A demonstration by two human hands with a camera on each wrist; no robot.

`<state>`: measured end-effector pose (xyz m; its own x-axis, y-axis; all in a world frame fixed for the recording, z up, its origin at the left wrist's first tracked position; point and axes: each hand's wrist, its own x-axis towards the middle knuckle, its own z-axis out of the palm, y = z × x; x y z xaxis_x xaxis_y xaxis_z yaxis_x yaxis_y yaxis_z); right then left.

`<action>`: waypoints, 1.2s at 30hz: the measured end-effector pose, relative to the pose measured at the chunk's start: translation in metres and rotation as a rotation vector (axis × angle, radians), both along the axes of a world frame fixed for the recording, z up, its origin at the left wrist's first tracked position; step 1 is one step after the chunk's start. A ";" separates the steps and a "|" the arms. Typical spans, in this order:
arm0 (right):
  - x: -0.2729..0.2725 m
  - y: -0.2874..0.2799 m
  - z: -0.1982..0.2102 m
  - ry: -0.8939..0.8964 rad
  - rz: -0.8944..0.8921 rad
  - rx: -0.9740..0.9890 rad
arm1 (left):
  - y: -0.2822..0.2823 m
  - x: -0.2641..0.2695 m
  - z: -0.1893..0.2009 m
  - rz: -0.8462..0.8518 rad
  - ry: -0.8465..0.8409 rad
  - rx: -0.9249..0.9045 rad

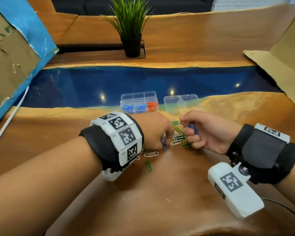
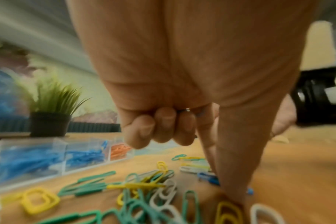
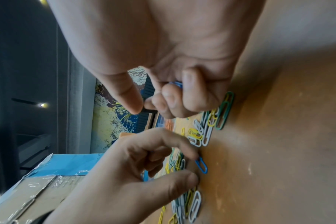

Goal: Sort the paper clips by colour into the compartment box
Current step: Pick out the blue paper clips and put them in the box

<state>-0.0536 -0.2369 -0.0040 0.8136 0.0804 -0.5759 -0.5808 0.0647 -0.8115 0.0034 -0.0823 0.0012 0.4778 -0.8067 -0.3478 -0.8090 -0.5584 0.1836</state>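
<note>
My left hand [image 1: 166, 143] reaches down into the loose clips, its index finger and thumb pinching a blue paper clip [image 1: 164, 145] that lies on the wooden table; the right wrist view shows that clip [image 3: 201, 166] between the two fingertips. My right hand [image 1: 186, 127] hovers just to the right, fingers curled round a few blue clips [image 1: 192, 128], which also peek out of the fist [image 3: 176, 84]. The clear compartment box [image 1: 138, 94] stands behind the hands, with blue clips in two front compartments and orange-red ones in the third. Green, yellow and white clips [image 1: 178, 137] lie scattered between my hands.
The box's clear lid [image 1: 182, 103] lies to the right of the box. A single green clip [image 1: 148, 165] and a white one [image 1: 151, 154] lie nearer me. A potted plant [image 1: 131, 31] stands at the back. Cardboard panels [image 1: 10, 57] flank the table on both sides.
</note>
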 end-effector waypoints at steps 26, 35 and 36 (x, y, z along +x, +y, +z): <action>0.008 0.011 0.005 -0.077 0.055 -0.214 | -0.009 -0.008 -0.002 0.026 -0.082 0.118; 0.063 0.043 0.030 -0.150 0.010 -0.204 | 0.039 0.037 0.018 0.538 0.078 -0.249; 0.069 0.049 0.031 -0.146 0.011 -0.206 | 0.045 0.043 0.018 0.596 0.093 -0.253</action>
<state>0.0155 -0.1876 0.0274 0.8892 -0.0171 -0.4572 -0.4559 -0.1167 -0.8823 0.0463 -0.0378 0.0195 0.8455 -0.4756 -0.2429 -0.3490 -0.8364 0.4226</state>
